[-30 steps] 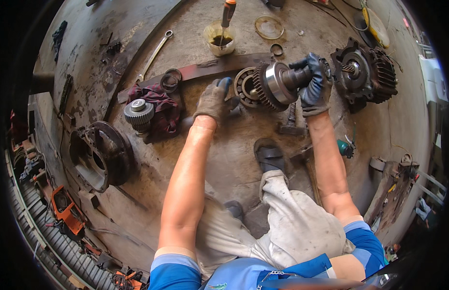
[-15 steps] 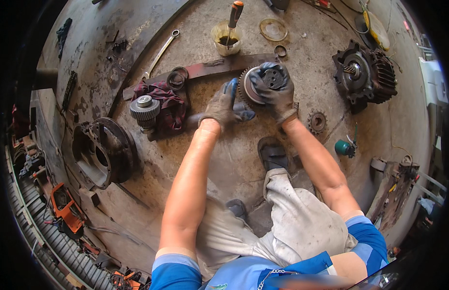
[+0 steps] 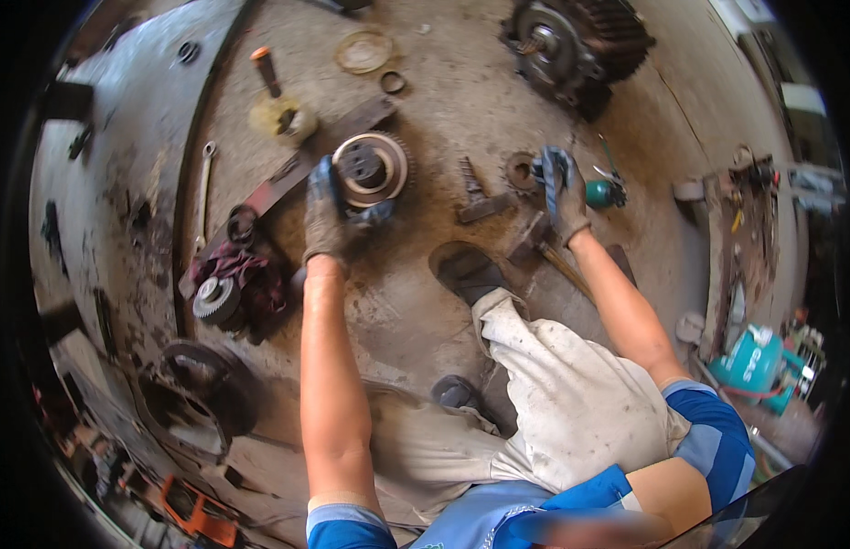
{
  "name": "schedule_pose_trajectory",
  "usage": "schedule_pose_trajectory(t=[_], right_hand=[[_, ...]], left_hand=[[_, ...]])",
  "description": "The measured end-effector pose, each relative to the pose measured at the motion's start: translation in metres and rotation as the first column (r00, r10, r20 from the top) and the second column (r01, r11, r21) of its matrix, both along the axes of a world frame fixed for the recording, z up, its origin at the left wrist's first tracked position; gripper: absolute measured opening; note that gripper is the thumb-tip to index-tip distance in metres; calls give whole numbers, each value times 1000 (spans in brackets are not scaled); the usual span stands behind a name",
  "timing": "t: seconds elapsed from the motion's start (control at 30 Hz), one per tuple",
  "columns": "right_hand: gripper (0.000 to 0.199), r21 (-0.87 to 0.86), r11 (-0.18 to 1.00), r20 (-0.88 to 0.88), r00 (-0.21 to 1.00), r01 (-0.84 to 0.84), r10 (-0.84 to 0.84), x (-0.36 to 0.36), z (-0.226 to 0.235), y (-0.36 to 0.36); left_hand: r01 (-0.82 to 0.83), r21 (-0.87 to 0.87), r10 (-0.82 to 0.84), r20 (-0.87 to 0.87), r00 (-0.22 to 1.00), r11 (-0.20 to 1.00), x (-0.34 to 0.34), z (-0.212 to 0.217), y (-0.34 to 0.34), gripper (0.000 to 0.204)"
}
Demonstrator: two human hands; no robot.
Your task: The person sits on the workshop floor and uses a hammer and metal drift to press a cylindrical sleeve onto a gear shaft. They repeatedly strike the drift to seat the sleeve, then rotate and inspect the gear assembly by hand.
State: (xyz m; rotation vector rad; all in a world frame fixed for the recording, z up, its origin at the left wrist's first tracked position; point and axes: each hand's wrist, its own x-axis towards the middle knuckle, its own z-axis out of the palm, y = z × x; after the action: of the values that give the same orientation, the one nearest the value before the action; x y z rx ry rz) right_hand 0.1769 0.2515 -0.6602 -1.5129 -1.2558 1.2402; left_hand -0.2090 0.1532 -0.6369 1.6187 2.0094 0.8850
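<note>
Right hand (image 3: 564, 194) moved to small gear (image 3: 516, 174), grip unclear; left hand (image 3: 327, 218) uncurled beside large gear (image 3: 366, 170); hammer (image 3: 484, 209) between

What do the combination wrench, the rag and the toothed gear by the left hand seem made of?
Combination wrench: probably steel, smooth silvery sheen.
Rag: woven fabric, soft crumpled folds; fibre unclear.
Toothed gear: likely machined steel, bright ring, darker teeth.

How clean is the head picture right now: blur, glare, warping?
Head view: blur softens the cup, the orange-tipped handle and the finned housing; head view: pale sheen on the upper-left floor; head view: fisheye bends straight edges, rim black; head view: can't tell whether the right hand touches the small toothed gear.
</note>
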Motion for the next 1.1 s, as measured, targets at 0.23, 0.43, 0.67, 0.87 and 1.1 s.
schedule_pose_trajectory(t=[0.23, 0.43, 0.67, 0.87, 1.1], right_hand=[[44, -117, 993, 629, 776, 22, 57, 114, -28, -146], [52, -170, 969, 760, 602, -177, 243, 111, -26, -168], [65, 24, 1000, 905, 426, -13, -16, 162, -23, -177], [80, -374, 902, 896, 334, 217, 292, 257, -17, -148], [67, -316, 946, 726, 625, -67, 286, 208, 57, -122]], left_hand=[[25, -173, -37, -70, 997, 985, -16, -7, 10, 67], [121, -430, -236, -226, 945, 895, -26, 8, 20, 57], [121, -520, -201, -99, 975, 845, -22, 59, 9, 71], [155, -545, -245, -96, 965, 824, -24, 72, 1, 87], [166, -339, -189, -37, 981, 926, -39, 69, 6, 104]])
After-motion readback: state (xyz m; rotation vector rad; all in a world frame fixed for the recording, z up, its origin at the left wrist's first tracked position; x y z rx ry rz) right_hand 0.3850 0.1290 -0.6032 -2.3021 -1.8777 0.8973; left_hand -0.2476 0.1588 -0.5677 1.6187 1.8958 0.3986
